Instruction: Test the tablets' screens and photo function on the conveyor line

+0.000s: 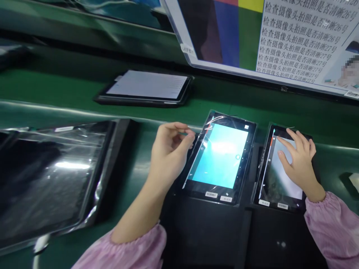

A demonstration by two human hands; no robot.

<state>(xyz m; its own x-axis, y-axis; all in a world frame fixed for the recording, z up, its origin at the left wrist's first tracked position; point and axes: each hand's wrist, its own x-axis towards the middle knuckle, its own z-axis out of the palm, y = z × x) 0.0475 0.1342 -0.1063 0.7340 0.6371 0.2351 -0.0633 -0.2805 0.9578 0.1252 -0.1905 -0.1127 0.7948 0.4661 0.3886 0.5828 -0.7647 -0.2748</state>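
My right hand [301, 162] hangs over the right tablet [280, 168], fingers spread, with nothing in it. Its index finger reaches over the upper part of a lit screen that shows a blurry grey-green picture; whether it touches the glass I cannot tell. Beside the left edge of the middle tablet [218, 153], my left hand [172, 151] is curled, thumb close to the bent index finger, and no object shows in it. That tablet's screen glows bright cyan. Both tablets have clear film over them and small white labels along the lower edge.
Another tablet [148, 85] with a pale lit screen lies on a dark pad at the back. At left lies a larger dark, glossy film-covered panel [50, 179], with a white cable [41, 243] by it. A printed colour-and-text board [294, 41] stands behind the green bench [70, 91].
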